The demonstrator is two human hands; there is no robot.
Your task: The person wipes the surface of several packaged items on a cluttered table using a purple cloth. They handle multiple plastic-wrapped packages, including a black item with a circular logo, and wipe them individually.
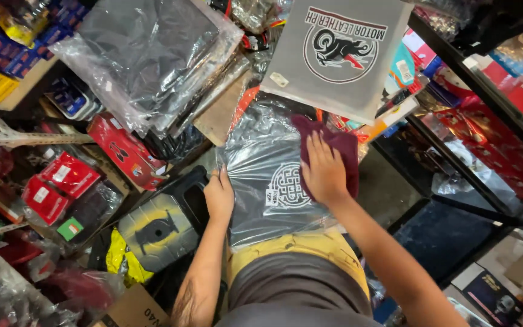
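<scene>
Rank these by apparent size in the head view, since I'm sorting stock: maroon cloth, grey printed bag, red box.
1. grey printed bag, clearly largest
2. red box and maroon cloth: unsure, since the right hand partly covers the cloth

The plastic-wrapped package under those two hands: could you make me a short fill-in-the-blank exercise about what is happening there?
1. The right hand presses a cloth whose colour is ____.
2. The left hand rests on the ____ edge of the plastic-wrapped package.
3. The emblem printed on the package is ____ in colour.
4. Above the package lies a grey bag with a ____ logo.

Missing words: maroon; left; white; round
</scene>
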